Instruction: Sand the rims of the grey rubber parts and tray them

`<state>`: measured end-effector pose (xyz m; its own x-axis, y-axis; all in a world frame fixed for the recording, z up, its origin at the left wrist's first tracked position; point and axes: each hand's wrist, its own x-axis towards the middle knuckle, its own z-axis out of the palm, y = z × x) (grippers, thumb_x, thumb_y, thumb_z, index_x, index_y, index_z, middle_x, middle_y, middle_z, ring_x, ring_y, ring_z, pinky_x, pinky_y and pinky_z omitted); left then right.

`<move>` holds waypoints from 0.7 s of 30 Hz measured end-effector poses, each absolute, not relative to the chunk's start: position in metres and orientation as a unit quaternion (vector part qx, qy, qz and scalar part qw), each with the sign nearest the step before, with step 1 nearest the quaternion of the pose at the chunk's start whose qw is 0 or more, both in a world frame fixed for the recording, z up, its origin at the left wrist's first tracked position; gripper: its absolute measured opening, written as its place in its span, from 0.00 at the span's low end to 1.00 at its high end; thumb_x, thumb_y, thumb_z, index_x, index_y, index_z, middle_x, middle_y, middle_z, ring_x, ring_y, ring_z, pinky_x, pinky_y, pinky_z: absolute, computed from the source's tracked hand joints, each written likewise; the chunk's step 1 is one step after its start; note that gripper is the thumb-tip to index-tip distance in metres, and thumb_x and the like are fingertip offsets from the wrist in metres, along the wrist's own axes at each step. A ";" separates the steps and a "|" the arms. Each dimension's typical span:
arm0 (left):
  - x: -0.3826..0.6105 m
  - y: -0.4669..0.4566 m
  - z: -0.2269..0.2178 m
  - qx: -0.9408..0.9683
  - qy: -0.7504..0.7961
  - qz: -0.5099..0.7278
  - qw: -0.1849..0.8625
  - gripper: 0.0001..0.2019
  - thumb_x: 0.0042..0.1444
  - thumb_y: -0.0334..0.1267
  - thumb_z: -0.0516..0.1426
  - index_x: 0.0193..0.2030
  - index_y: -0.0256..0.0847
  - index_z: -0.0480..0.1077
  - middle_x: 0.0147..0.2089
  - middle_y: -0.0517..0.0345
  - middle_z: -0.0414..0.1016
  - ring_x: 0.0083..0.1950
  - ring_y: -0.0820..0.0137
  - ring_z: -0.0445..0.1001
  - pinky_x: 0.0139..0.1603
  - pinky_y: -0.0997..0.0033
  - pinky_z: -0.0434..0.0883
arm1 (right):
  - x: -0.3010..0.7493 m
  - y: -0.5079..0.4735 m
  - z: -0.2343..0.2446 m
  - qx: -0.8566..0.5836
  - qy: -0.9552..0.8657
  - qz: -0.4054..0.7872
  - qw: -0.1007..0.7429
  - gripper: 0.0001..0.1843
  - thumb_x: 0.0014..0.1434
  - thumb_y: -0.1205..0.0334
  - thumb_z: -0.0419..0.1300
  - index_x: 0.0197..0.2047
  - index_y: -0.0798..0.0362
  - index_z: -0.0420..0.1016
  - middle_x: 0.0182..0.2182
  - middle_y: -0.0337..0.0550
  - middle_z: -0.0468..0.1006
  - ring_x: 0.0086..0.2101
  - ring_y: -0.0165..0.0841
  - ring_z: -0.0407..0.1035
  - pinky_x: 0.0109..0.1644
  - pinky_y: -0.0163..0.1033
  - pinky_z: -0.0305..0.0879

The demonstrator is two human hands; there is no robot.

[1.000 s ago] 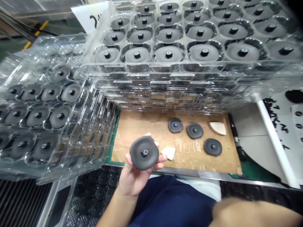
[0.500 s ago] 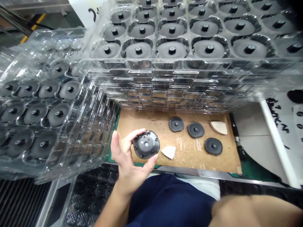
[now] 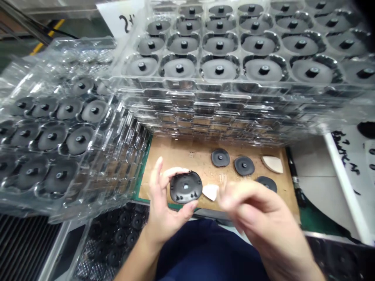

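My left hand grips a black round plastic cover by its edges, thumb below and fingers above. The cover's inner side, with small studs, faces me. My right hand is in front of my body, right of the cover and apart from it; its fingers look curled but are smeared by motion. Between the hands, a small white triangular piece lies on the brown board. Farther right lie three dark round covers with a central stem: one cover, another cover, and a third cover, partly behind my right hand.
Stacked clear plastic trays full of dark round covers rise behind the board. Another tray stack stands at the left. A cream triangular piece lies at the board's right. A white panel edge bounds the right side.
My right hand has come up from the lower right toward the middle. The cover in my left hand has turned, so its row of studs now sits at the lower edge.
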<state>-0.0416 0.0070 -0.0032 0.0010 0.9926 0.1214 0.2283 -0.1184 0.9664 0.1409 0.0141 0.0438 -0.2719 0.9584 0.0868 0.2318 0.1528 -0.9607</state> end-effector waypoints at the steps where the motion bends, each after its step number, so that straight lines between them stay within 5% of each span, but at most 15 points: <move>1: -0.041 0.005 -0.003 0.569 0.524 0.462 0.434 0.45 0.49 0.33 0.62 0.68 0.51 0.38 0.52 0.53 0.68 0.54 0.61 0.67 0.57 0.60 0.63 | 0.141 0.015 0.037 -0.463 -0.659 0.453 0.383 0.13 0.63 0.53 0.53 0.47 0.44 0.74 0.26 0.37 0.74 0.24 0.29 0.68 0.26 0.33 0.65; 4: -0.038 -0.003 -0.005 0.514 0.507 0.439 0.535 0.40 0.50 0.37 0.62 0.66 0.49 0.45 0.53 0.52 0.69 0.55 0.60 0.68 0.58 0.60 0.62 | 0.142 0.013 0.012 -0.472 -0.708 0.403 0.337 0.15 0.60 0.57 0.58 0.50 0.43 0.74 0.23 0.37 0.72 0.24 0.30 0.67 0.30 0.35 0.66; 7: -0.034 -0.014 -0.009 0.397 0.512 0.412 0.641 0.32 0.49 0.46 0.62 0.60 0.44 0.59 0.53 0.49 0.72 0.54 0.60 0.70 0.54 0.61 0.65 | 0.144 0.006 -0.007 -0.503 -0.714 0.367 0.321 0.11 0.60 0.56 0.56 0.40 0.46 0.79 0.24 0.40 0.75 0.23 0.32 0.67 0.30 0.36 0.67; 10: -0.037 -0.036 -0.020 0.289 0.533 0.399 0.688 0.25 0.47 0.58 0.58 0.40 0.37 0.72 0.35 0.50 0.78 0.36 0.64 0.76 0.40 0.64 0.70 | 0.138 -0.002 -0.019 -0.524 -0.708 0.364 0.304 0.16 0.62 0.55 0.53 0.27 0.50 0.76 0.22 0.41 0.73 0.21 0.32 0.66 0.29 0.36 0.67; 12: -0.048 -0.059 -0.034 0.256 0.567 0.392 0.678 0.26 0.48 0.61 0.54 0.30 0.35 0.71 0.25 0.54 0.75 0.28 0.67 0.74 0.33 0.66 0.71 | 0.127 -0.007 -0.030 -0.463 -0.747 0.403 0.256 0.20 0.63 0.55 0.50 0.23 0.50 0.73 0.19 0.40 0.71 0.21 0.32 0.67 0.28 0.34 0.67; 14: -0.068 -0.091 -0.053 0.220 0.615 0.369 0.660 0.23 0.53 0.57 0.53 0.32 0.35 0.70 0.26 0.56 0.74 0.29 0.69 0.74 0.32 0.67 0.71 | 0.113 -0.012 -0.047 -0.384 -0.795 0.438 0.171 0.21 0.63 0.52 0.49 0.25 0.50 0.74 0.21 0.40 0.75 0.24 0.33 0.71 0.30 0.34 0.69; 17: -0.119 -0.153 -0.082 0.163 0.712 0.302 0.613 0.14 0.59 0.43 0.53 0.46 0.36 0.68 0.43 0.53 0.74 0.38 0.69 0.74 0.38 0.62 0.73 | 0.093 -0.017 -0.074 -0.341 -0.829 0.436 0.077 0.20 0.62 0.49 0.48 0.32 0.48 0.78 0.28 0.43 0.80 0.32 0.38 0.75 0.37 0.39 0.72; 21: -0.200 -0.251 -0.103 0.098 0.852 0.212 0.468 0.17 0.57 0.43 0.55 0.51 0.37 0.67 0.52 0.53 0.70 0.48 0.59 0.71 0.46 0.55 0.72 | 0.080 -0.017 -0.091 -0.347 -0.838 0.420 0.030 0.21 0.59 0.48 0.49 0.30 0.47 0.79 0.29 0.44 0.81 0.32 0.42 0.76 0.38 0.44 0.73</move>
